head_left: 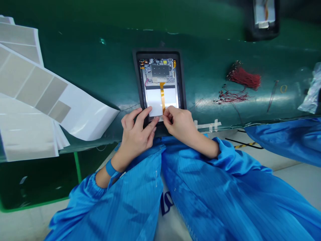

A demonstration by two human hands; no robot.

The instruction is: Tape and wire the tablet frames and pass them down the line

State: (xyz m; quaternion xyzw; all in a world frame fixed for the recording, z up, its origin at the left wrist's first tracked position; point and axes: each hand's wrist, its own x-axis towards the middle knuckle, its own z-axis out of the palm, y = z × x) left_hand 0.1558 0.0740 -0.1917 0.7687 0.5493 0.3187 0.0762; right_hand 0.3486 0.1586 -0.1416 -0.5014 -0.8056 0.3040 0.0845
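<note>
I have the left hand (136,132) spread, fingertips flat on the near edge of the open tablet (160,72). The right hand (179,124) pinches the near end of the orange cable (162,95) running down its middle. The tablet lies in a black tray (183,77) on the green table (100,73); red wires (244,78) lie to the right, white sheets (37,100) to the left.

Tablet (160,85), back open, flat in black tray (184,83) on green bench (100,67). Board (160,69) at far end; silver panel (153,100) nearer; orange flex cable (162,97) down centre.
</note>
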